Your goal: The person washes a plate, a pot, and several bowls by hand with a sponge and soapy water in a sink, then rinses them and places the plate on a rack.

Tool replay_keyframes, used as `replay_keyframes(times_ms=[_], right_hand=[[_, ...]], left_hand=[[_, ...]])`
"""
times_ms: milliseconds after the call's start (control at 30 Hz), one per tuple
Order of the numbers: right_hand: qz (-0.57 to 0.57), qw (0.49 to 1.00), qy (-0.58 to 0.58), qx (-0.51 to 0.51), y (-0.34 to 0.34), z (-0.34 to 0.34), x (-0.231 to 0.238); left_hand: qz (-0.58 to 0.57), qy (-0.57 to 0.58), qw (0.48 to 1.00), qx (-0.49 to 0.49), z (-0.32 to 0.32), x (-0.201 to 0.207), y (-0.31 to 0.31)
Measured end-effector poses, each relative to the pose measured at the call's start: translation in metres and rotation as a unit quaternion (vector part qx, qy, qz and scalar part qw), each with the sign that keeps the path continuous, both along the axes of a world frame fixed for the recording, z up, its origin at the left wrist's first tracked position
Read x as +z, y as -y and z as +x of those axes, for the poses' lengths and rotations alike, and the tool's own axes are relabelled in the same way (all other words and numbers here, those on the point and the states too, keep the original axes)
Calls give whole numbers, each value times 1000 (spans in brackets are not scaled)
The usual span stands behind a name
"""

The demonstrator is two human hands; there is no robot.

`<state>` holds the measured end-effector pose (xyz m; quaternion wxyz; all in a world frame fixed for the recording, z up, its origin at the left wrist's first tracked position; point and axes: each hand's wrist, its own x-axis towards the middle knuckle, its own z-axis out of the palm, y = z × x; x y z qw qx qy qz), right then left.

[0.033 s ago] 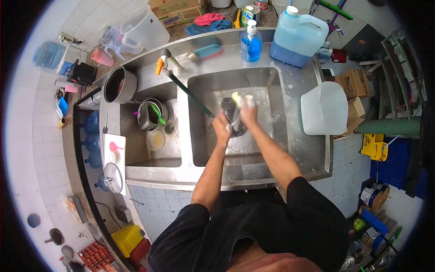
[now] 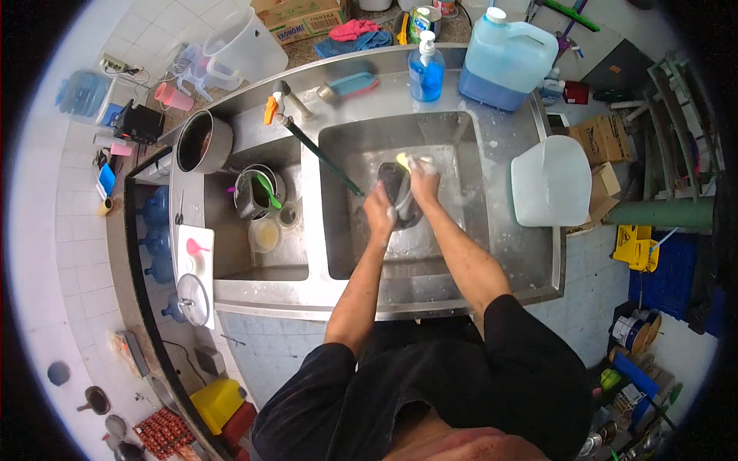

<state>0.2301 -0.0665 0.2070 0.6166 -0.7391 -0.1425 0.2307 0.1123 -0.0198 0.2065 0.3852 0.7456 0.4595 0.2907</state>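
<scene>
White tiles cover the wall (image 2: 73,246) at the far left, and a steel sink counter (image 2: 526,265) runs across the middle. At its left end stand a white board (image 2: 206,265) bearing a pink scoop (image 2: 197,247) and, farther back, a deep metal pot (image 2: 201,144). Next comes the smaller basin (image 2: 284,261), holding nested metal vessels and a pale yellowish bowl (image 2: 264,236). A dark hose (image 2: 324,160) slants from the tap into the larger basin (image 2: 461,227).

Inside that basin, the left hand (image 2: 378,212) is at the left edge of a dark container (image 2: 395,183), which lies just to its right; fingers and thumb close on that edge, the fingers pointing away from the body. The right hand (image 2: 423,180) is curled around a yellow pad (image 2: 403,160), whose end juts out to the left, over the container's far right side. Both forearms reach forward from the lower edge, converging. Farther right stand a blue soap bottle (image 2: 427,77), a large jug (image 2: 503,65) and a whitish tub (image 2: 551,183).
</scene>
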Motion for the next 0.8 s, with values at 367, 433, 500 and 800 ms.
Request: replay_keyframes(times_ms=[367,433,500,800], right_hand=[[162,882,-430,106,29,36,-77],[263,771,-580,-6,27,5,-58],[410,738,-535,-31,27,-16,-41],[266,917,-289,-66,26,-59,-43]], left_hand=[[-260,163,945,-110,-16,26,-23],[-329,189,922,-72,-25,10,-43],[-353,376,856,41,-1,18,-27],[-618,527,568,133,11,-36,31]])
